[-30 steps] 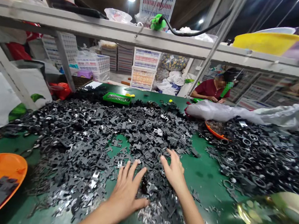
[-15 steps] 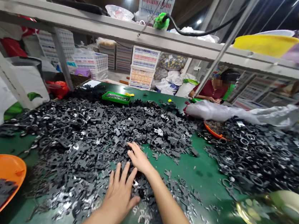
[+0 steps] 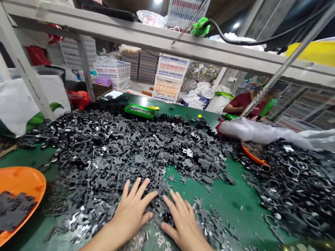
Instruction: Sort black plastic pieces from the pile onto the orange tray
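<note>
Left hand (image 3: 130,212), right hand (image 3: 183,228), fingers spread open, resting against black plastic parts (image 3: 139,158)

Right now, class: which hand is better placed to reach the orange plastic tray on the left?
Left, probably: the left hand lies open on the dark grey plastic pieces, nearer the orange plastic tray, while the right hand lies farther away, with the left hand between it and the tray.

head cam — fwd, down at left hand (image 3: 131,212), right hand (image 3: 184,228) — close
</note>
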The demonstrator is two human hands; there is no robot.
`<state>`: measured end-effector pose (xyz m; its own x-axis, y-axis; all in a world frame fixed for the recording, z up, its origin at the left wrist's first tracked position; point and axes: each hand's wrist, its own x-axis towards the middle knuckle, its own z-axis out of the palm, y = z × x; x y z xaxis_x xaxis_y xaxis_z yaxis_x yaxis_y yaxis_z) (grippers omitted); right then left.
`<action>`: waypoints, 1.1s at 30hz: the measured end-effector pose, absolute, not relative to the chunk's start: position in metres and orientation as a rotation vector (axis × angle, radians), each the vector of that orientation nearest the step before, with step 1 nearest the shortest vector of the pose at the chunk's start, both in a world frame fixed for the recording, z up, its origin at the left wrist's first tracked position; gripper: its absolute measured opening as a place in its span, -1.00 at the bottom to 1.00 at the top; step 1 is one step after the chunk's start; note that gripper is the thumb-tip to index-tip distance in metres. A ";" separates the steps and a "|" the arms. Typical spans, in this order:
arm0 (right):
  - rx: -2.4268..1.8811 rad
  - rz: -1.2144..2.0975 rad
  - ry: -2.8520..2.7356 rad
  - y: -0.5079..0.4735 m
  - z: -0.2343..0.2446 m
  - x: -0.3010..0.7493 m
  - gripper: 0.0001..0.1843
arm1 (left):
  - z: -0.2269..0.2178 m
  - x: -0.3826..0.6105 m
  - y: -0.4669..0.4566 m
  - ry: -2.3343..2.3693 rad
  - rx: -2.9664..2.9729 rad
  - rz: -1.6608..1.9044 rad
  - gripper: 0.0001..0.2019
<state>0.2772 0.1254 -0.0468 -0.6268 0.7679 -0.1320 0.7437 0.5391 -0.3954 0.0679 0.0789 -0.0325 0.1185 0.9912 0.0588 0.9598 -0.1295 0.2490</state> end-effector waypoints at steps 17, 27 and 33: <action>-1.135 0.261 -2.571 0.274 0.020 0.173 -0.64 | 0.038 -0.056 0.189 2.237 2.121 0.484 -0.63; -1.388 -0.049 -2.505 0.374 0.004 0.109 -0.38 | 0.021 -0.108 0.290 2.529 1.890 0.177 -0.58; -1.233 -0.102 -2.578 0.342 -0.004 0.132 -0.67 | 0.015 -0.104 0.255 2.512 1.985 0.137 -0.68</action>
<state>0.1315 0.3422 -0.0044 -0.5959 0.7522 0.2814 0.7720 0.6330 -0.0572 -0.1037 0.2554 0.0152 -0.2315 0.9675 0.1020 0.9728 0.2298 0.0280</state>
